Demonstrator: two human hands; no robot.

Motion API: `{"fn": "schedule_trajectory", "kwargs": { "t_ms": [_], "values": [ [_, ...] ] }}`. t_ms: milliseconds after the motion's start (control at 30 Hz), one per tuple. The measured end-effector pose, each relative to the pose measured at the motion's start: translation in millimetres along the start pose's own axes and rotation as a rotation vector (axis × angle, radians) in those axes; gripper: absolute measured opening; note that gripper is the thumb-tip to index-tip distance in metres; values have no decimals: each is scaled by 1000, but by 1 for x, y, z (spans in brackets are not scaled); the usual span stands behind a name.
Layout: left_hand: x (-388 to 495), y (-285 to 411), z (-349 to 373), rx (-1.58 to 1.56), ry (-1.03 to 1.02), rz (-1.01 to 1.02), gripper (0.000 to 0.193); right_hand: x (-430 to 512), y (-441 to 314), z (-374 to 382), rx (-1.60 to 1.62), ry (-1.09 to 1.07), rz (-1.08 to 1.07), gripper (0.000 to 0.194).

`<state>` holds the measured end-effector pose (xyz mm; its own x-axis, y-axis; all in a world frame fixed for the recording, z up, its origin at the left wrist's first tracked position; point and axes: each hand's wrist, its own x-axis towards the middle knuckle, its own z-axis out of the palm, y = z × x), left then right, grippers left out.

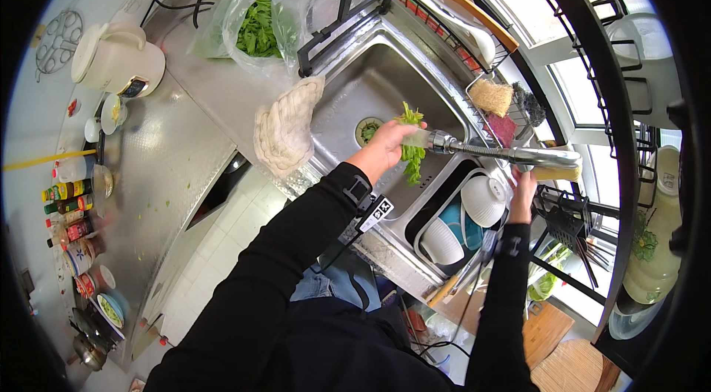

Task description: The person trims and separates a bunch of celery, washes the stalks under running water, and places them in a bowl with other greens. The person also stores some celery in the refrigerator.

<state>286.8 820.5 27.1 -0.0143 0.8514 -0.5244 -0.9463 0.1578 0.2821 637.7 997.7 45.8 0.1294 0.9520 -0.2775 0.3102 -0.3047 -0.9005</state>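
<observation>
My left hand [384,146] holds a small bunch of leafy greens [412,161] over the stainless steel sink basin [355,86]. Directly at the greens is the outlet of a chrome faucet [511,155] with a flexible neck, and a pale, translucent stream shows there. My right hand [522,195] is at the faucet's base, its fingertips around the handle and partly hidden by the spout. Bits of green lie in the drain strainer [367,130]. A beige cloth [289,126] drapes over the sink's near-left edge.
Ribbed white bowls [483,201] stand in the smaller basin. An open plastic bag of greens [258,31] rests on the counter behind the cloth. A wire rack [439,25] holding a white ladle borders the sink. A knife with a wooden handle [443,291] lies at the front edge.
</observation>
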Motion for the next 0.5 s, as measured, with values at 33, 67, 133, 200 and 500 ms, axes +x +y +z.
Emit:
{"fn": "schedule_trajectory", "kwargs": {
  "t_ms": [33,67,133,200,500],
  "values": [
    [1,0,-1,-9,7,11,28,-32,-7,8,22,71,54,28],
    [1,1,-3,-26,6,22,28,-65,-8,25,38,38,32,27],
    [2,2,-8,-23,22,16,25,-117,-12,70,360,-442,336,23],
    [2,1,-12,-33,52,14,22,-151,-19,121,458,-619,438,26],
    [-7,1,-18,79,121,79,15,-162,-43,239,457,-675,172,30]
  ]
}}
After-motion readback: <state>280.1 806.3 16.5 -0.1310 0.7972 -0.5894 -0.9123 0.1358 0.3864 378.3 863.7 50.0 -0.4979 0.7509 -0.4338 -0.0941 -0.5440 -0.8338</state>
